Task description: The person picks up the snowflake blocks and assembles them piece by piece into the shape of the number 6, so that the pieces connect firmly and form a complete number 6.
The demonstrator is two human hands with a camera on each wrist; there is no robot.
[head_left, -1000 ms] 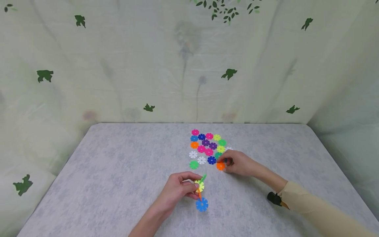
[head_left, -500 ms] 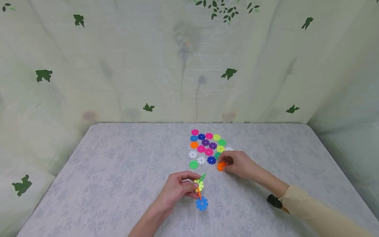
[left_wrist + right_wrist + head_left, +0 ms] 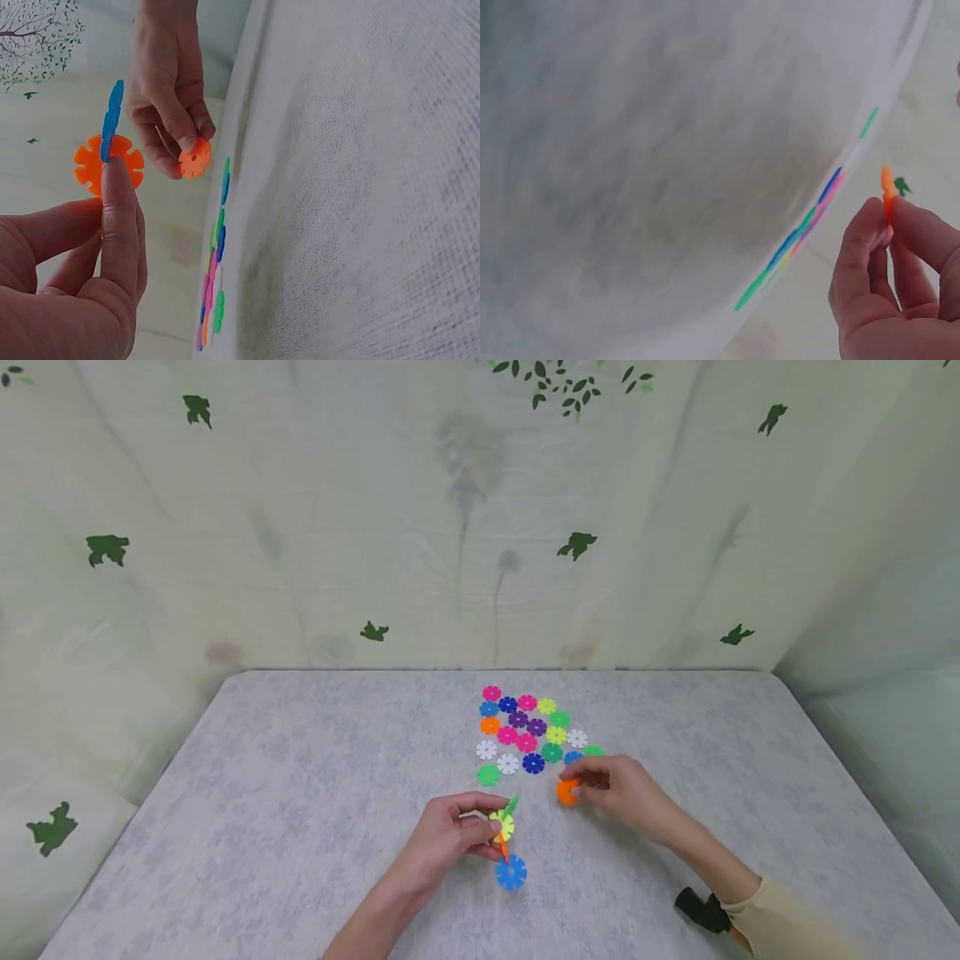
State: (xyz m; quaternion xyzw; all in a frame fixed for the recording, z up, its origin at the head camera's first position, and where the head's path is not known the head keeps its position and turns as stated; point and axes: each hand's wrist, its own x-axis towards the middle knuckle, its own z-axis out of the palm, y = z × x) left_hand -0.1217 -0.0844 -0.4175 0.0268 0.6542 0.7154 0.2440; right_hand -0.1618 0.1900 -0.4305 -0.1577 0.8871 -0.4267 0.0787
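On the near side of the disc cluster, in the head view, I have the left hand pinching a linked chain of green, yellow, orange and blue discs. The right hand grips a loose orange disc just off the cluster's near right corner. My worry is that thin pinch: if the thumb slips, the disc could twist or fall near the cluster. Too hard a squeeze on the chain might also pop a joint.

In the left wrist view, the cluster shows edge-on, apart from both hands; the chain's orange and blue discs stand out past the left fingertips, and the loose orange disc hangs by its rim from the right thumb and fingers.

In the right wrist view, I see that disc edge-on between thumb and fingertip, partly jutting beyond them, apart from the cluster.
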